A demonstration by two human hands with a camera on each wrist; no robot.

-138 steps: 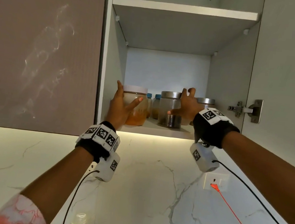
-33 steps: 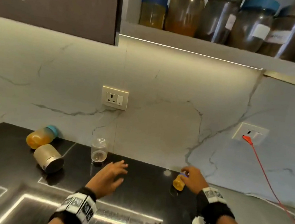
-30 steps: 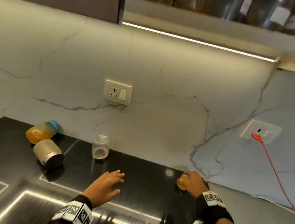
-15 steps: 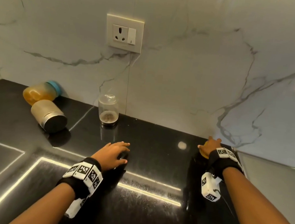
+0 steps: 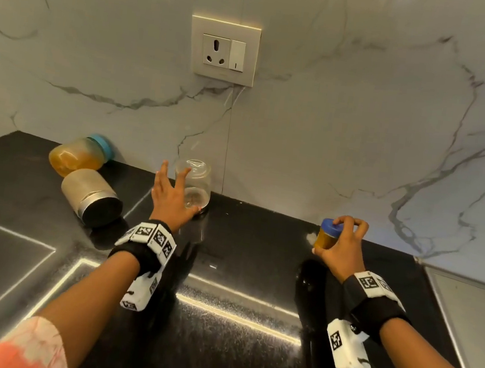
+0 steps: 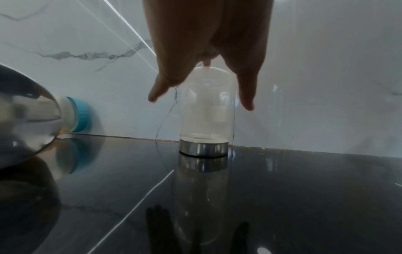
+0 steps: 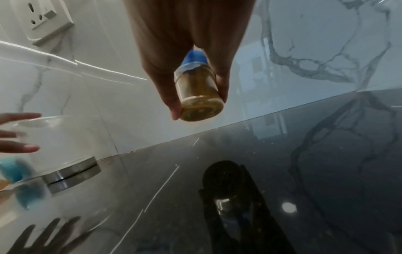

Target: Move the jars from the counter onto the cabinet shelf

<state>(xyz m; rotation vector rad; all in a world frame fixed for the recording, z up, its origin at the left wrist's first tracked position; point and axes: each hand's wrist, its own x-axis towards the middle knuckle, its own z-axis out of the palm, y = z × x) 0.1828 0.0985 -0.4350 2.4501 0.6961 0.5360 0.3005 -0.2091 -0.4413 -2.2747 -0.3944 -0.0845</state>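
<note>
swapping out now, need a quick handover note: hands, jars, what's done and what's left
Right hand grips the small blue-lidded jar, lifted off the counter.
Left hand is open, fingers spread at the clear jar, which stands lid-down by the wall; no grip yet.
Steel tin and orange jar lie on their sides at the left.
Left: all four need shelving; the shelf is out of view.

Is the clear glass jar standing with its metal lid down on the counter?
Yes, the clear glass jar stands upside down, its metal lid resting flat on the black counter.
</note>
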